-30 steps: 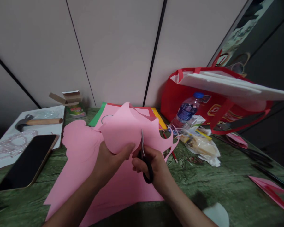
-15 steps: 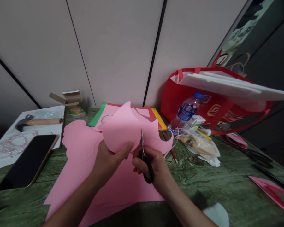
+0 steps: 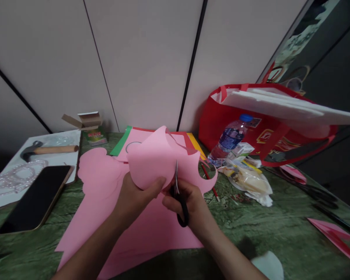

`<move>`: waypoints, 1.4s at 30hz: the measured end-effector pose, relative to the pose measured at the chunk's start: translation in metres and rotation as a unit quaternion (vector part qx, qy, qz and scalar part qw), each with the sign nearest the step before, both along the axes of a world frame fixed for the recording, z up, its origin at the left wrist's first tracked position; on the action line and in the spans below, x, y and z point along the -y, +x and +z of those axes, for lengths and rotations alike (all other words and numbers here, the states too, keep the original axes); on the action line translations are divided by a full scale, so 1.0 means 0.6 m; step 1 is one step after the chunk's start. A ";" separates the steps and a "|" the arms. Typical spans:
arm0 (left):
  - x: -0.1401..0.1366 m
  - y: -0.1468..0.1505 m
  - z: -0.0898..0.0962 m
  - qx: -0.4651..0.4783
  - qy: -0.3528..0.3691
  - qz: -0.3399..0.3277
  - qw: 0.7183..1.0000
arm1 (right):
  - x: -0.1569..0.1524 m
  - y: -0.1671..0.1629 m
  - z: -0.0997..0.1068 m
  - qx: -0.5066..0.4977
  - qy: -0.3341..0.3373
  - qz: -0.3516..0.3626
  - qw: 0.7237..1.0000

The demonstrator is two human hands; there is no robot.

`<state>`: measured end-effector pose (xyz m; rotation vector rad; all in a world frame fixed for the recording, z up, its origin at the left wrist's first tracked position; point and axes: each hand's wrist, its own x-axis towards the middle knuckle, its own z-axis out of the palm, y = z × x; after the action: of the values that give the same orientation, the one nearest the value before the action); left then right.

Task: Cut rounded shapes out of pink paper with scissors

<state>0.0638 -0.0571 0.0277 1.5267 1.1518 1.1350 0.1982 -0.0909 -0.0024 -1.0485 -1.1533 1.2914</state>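
A curled sheet of pink paper (image 3: 151, 163) is pinched at its lower edge by my left hand (image 3: 135, 198), thumb on the near face. Black-handled scissors (image 3: 181, 204) sit in my right hand (image 3: 192, 202), with fingers through the loops. Their blades point up and away, at a cut in the pink sheet; the lower blade is partly hidden. A thin curved strip of the sheet hangs off to the right. Beneath both hands lie larger pink sheets (image 3: 157, 229), and a scalloped pink cutout (image 3: 96, 171) rests at the left.
Left are a phone (image 3: 36, 198), a hammer (image 3: 55, 149) on a white board and a small open box (image 3: 95, 134). Right stand a water bottle (image 3: 230, 138) and a red bag (image 3: 212, 116). A red pencil (image 3: 214, 190) and a plastic packet (image 3: 251, 179) lie nearby.
The held pink sheet has shifted slightly to the right, its curved strip swinging right with it. The scissors stay in the cut, and both hands have barely moved.
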 end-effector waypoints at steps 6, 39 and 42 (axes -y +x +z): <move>-0.002 -0.004 -0.005 -0.002 -0.009 -0.038 0.999 | 0.000 0.000 0.007 0.001 0.001 -0.004 1.000; -0.003 -0.008 -0.012 0.027 -0.024 -0.057 0.998 | -0.001 0.001 0.006 0.003 -0.027 -0.005 1.000; -0.004 -0.006 -0.011 0.031 -0.018 -0.058 0.998 | -0.001 0.002 0.004 0.010 -0.022 -0.001 1.000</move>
<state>0.0603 -0.0549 0.0211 1.5005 1.0232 1.0707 0.1992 -0.0900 -0.0003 -1.0971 -1.1438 1.3133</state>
